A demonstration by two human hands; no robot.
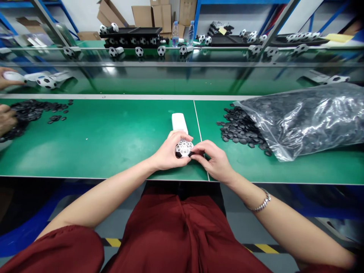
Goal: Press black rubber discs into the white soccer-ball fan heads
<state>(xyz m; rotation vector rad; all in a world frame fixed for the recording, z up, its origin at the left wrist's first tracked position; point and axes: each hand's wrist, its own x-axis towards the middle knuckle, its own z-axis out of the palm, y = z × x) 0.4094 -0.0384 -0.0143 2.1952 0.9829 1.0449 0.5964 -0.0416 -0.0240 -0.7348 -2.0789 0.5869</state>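
My left hand [167, 154] is closed around a white plastic soccer ball [184, 146] with an openwork face and black patches on its lower side. A white oblong block [179, 122] extends beyond the ball, apparently joined to it, though my fingers cover the place where they meet. Thumb and forefinger of my right hand [212, 158] pinch a small black piece [191, 153] against the ball's right edge. Most of that piece is hidden by the fingertips. Both hands are just above the green tabletop [127, 132], close to its front edge.
At right, loose black pieces [241, 127] spill from a clear plastic bag [318, 117]. Another person's hands [6, 120] work at far left beside a black pile [28, 112]. Beyond a pale rail [127, 97], finished-looking soccer balls [139, 51] stand along a green belt.
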